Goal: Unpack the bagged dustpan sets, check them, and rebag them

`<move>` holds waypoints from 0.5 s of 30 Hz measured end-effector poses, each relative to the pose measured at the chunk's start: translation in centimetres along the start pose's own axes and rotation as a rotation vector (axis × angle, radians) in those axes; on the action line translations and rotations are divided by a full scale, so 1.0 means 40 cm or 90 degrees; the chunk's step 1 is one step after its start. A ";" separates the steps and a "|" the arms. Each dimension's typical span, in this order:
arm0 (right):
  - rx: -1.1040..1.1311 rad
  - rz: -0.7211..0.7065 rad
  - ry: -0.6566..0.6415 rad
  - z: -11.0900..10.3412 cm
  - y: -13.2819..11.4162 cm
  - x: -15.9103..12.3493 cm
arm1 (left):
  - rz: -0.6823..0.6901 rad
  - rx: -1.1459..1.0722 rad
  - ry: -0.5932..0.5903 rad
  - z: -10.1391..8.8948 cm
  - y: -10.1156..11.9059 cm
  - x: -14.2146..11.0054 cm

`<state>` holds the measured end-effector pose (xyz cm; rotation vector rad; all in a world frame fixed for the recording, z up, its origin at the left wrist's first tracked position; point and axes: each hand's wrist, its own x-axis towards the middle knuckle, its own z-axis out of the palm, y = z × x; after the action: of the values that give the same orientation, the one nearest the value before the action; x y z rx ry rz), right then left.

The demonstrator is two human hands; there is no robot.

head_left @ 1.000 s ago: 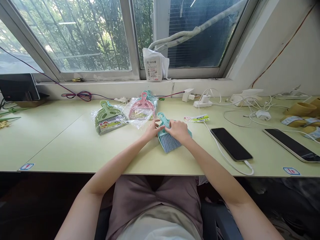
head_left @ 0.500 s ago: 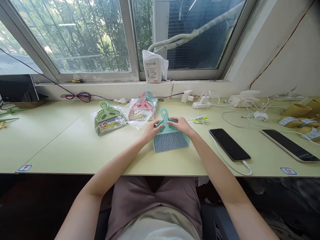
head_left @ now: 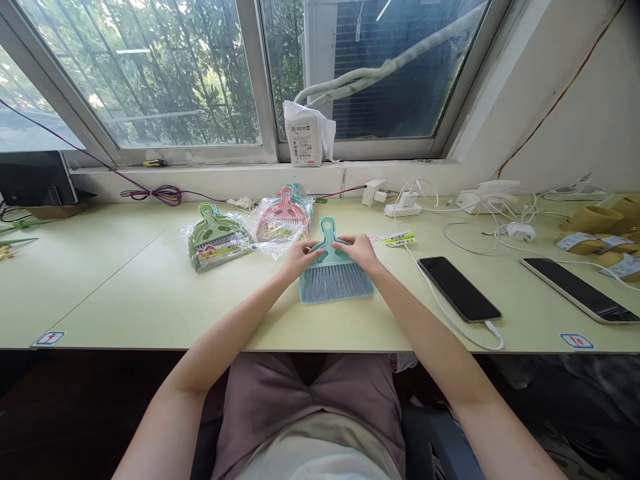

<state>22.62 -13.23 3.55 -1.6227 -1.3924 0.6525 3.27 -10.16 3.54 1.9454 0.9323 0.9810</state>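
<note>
A mint-green hand brush with grey bristles lies over a matching dustpan, whose edge shows around it, at the front middle of the table. My left hand grips the set on the left side below the looped handle, thumb on top. On the right side my right hand holds it the same way, its thumb also on the brush. The fingers beneath are partly hidden. Just behind my left hand lie a pink brush-and-dustpan set in clear plastic and a green bagged set.
A printed label strip lies right of my hands. Farther right are a phone on a white cable, a tablet and tape rolls. Chargers and tangled cables run along the wall. A tissue pack stands on the sill.
Both hands have shifted the mint-green brush and dustpan slightly to the left, the bristle end most of all. The other things stay where they were.
</note>
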 end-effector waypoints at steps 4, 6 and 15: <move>0.092 0.005 0.017 -0.001 -0.001 0.001 | -0.049 0.001 -0.044 -0.004 0.010 0.000; 0.112 0.000 0.014 -0.015 -0.001 0.004 | -0.073 -0.007 -0.093 -0.001 0.012 -0.004; -0.499 0.054 0.343 -0.187 0.083 0.037 | -0.144 -0.131 -0.056 0.004 -0.011 -0.010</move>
<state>30.84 -13.85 4.48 -2.2431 -1.2248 -0.3482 3.12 -10.37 2.98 1.6578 0.9391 0.8202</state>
